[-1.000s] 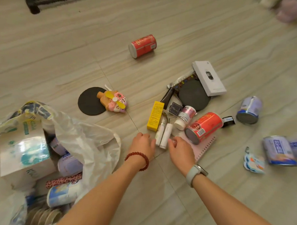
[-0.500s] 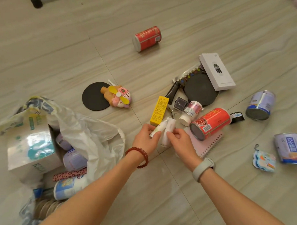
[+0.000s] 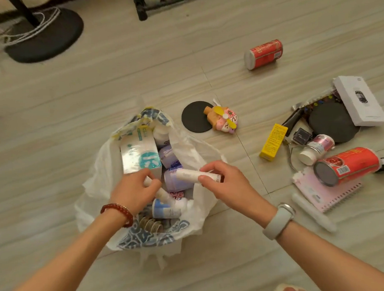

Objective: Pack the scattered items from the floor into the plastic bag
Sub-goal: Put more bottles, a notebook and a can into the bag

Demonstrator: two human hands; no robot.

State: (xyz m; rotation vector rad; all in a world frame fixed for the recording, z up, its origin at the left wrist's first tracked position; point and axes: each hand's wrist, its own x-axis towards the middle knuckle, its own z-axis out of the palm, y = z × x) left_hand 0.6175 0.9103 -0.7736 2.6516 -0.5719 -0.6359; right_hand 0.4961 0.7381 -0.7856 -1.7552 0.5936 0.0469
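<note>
Above the open plastic bag (image 3: 100, 170), the left hand (image 3: 131, 191) and right hand (image 3: 227, 185) each pinch a white tube (image 3: 192, 174), fingers curled.

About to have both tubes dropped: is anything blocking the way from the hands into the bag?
Nothing visible. Both hands hold white tubes, left and right, right over the open bag; its mouth gapes, though boxes and cans nearly fill it.

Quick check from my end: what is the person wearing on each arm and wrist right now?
Both forearms are bare, with no sleeves in view. The left hand has a bracelet of round dark red beads at the wrist. The right hand has a pale grey band at the wrist, smooth and wide, like a watch or fitness strap. No rings or gloves show.
</note>
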